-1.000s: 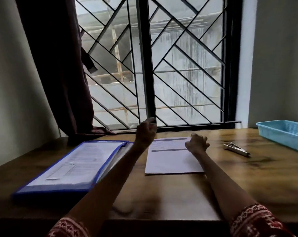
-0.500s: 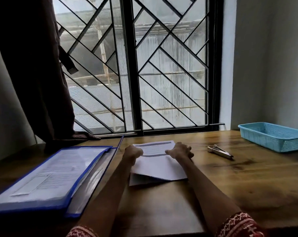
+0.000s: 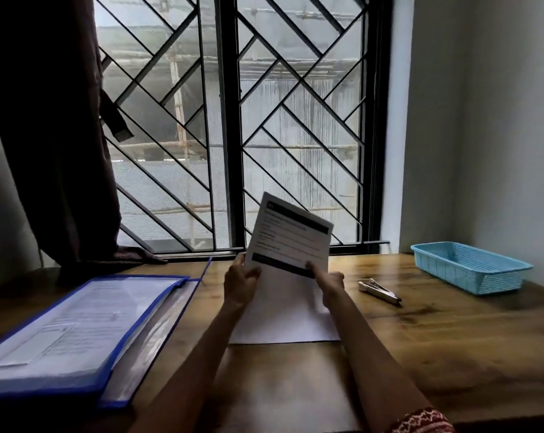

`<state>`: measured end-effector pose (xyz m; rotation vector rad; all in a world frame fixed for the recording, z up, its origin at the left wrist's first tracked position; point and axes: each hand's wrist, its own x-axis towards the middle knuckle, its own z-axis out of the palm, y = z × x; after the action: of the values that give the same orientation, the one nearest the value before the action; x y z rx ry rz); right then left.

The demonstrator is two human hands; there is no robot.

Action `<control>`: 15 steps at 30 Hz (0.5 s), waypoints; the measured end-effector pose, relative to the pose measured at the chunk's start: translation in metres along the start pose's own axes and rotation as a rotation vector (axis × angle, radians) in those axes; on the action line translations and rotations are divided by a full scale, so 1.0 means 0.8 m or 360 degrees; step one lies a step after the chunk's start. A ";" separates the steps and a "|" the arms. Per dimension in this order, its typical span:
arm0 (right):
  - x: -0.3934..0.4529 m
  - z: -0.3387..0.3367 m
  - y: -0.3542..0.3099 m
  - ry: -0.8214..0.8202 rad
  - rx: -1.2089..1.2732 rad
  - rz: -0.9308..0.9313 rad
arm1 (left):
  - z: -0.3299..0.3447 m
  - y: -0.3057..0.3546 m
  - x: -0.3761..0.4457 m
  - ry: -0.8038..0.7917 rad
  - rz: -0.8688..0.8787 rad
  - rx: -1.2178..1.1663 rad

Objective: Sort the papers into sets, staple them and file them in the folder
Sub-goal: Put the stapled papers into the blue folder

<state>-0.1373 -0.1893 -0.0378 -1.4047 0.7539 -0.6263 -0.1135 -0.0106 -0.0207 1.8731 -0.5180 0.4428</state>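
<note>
1. The sheet (image 3: pixel 291 237) is a thin white rectangle printed with dark bands at top and bottom and fine lines of text between; it stands tilted up off the table, its lower edge just above the paper (image 3: pixel 283 317).
2. The left hand (image 3: pixel 241 281) pinches the sheet's lower left corner, thumb on the printed face and fingers curled behind.
3. The right hand (image 3: pixel 330 284) grips the sheet's lower right corner, thumb pressed on the bottom dark band.
4. The paper under the sheet lies flat on the table (image 3: pixel 436 345), plain white, smooth and rectangular; whether it is one leaf or several cannot be told.
5. Left of the sheet lies the folder (image 3: pixel 77 332), open and flat: blue plastic borders, glossy clear sleeves, pale printed pages showing through them.
6. Right of the sheet, near the right hand but apart from it, lies the stapler (image 3: pixel 380 291), a small, narrow, shiny metal piece, its jaw slightly parted.
7. Farther right of the sheet stands the tray (image 3: pixel 470 270), a light blue plastic oblong with woven mesh walls.
8. The table is brown wood with a dark grain and a dull sheen.
9. Behind the sheet is the window (image 3: pixel 264 120), with a black metal grille of slanting bars.
10. Far left of the sheet hangs the curtain (image 3: pixel 46 135), dark heavy cloth, its hem bunched on the table.
</note>
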 end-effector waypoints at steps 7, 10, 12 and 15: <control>-0.039 -0.010 -0.048 0.0204 0.0343 -0.0730 | -0.014 0.041 0.007 0.0222 0.0129 0.0091; -0.060 -0.008 -0.086 0.0197 0.0397 -0.0954 | -0.020 0.056 0.018 0.0263 0.0138 0.0161; -0.069 -0.011 -0.099 0.0169 0.0347 -0.1020 | -0.024 0.061 0.022 0.0322 0.0106 0.0111; -0.071 -0.017 -0.088 0.0094 0.0180 -0.1072 | -0.028 0.060 0.016 0.0430 0.0067 -0.0055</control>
<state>-0.1800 -0.1593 0.0374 -1.5361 0.2657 -1.2139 -0.1299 -0.0061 0.0311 1.7375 -0.3805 0.6990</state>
